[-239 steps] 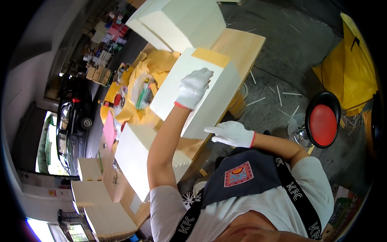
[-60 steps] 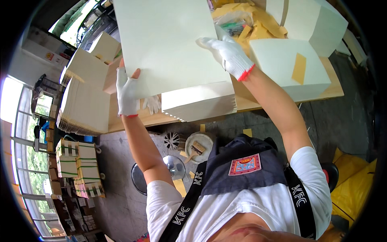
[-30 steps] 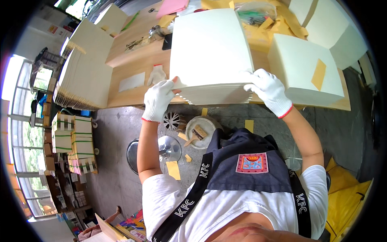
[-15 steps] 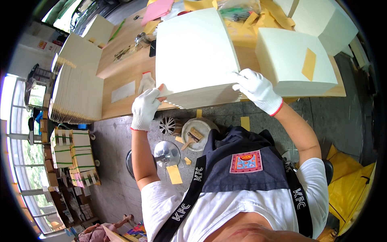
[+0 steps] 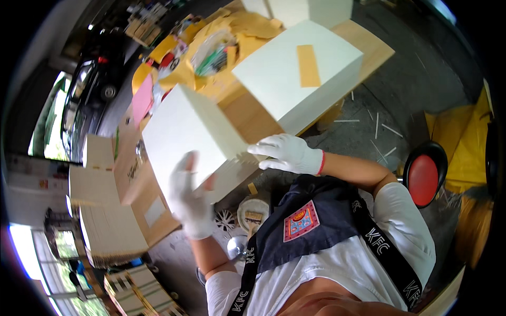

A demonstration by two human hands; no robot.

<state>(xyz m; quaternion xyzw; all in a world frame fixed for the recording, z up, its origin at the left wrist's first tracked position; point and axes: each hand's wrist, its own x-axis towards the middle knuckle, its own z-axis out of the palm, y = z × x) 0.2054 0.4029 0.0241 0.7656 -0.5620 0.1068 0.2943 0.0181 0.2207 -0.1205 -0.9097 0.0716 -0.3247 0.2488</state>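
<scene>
A tall stack of white paper [image 5: 184, 124] stands on the wooden table in front of me, near the table's front edge. My right hand [image 5: 287, 152], in a white knitted glove with a red cuff, has its fingers stretched out against the stack's near right corner, where the sheet edges look uneven. My left hand [image 5: 191, 197], gloved with bare fingertips showing, is smeared by motion in front of the stack's near left part. Its thumb and fingers stand apart with nothing between them; whether it touches the paper I cannot tell.
A second white paper stack [image 5: 274, 79] bears a yellow paper strip [image 5: 308, 66]. More stacks [image 5: 113, 229] stand at the table's left. Yellow paper scraps [image 5: 253, 25] and a plastic bag [image 5: 213, 50] lie behind. A round bucket [image 5: 245, 210] with a brush [image 5: 254, 217] and a red-seated stool [image 5: 423, 180] are nearby.
The view has swung round to the right. My left hand has come off the stack's near left corner and is moving; my right hand stays at the near right corner.
</scene>
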